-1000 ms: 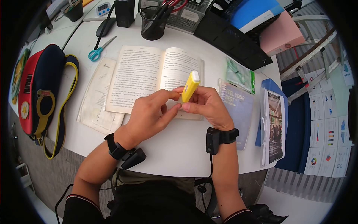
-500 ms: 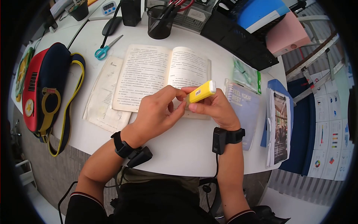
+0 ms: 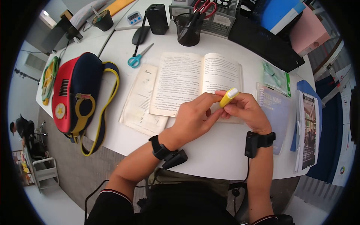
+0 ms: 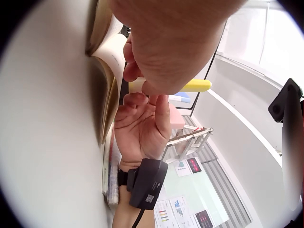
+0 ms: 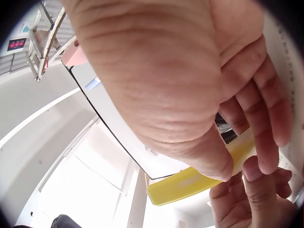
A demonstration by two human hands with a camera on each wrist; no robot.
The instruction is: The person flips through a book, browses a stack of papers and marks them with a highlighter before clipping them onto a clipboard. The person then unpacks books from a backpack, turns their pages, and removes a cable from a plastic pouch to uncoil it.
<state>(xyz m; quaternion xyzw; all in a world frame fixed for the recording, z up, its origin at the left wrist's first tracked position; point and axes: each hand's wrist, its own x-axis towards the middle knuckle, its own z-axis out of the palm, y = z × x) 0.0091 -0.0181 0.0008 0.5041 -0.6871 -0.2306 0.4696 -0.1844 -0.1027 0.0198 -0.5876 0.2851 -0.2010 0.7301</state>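
Observation:
Above the open book (image 3: 180,80), both hands meet at a yellow highlighter (image 3: 227,99) with a white end. My right hand (image 3: 250,111) pinches its body between thumb and fingers; the right wrist view shows the thumb lying across the yellow barrel (image 5: 178,186). My left hand (image 3: 195,115) comes in from the other side, its thumb and index finger pinching the paler lower end, which the fingers mostly cover. The white end tilts up and to the right in the head view.
An old booklet (image 3: 140,101) lies under the book's left side. Turquoise scissors (image 3: 135,60), a red and navy bag (image 3: 77,93) and a mesh pen cup (image 3: 188,35) surround it. To the right are a spiral notebook (image 3: 277,112), a green packet (image 3: 275,77) and a clipboard (image 3: 309,131).
The highlighter stood nearly upright, leaned right with its barcode showing, and now points up and right with its end towards the head camera. The head view has turned left.

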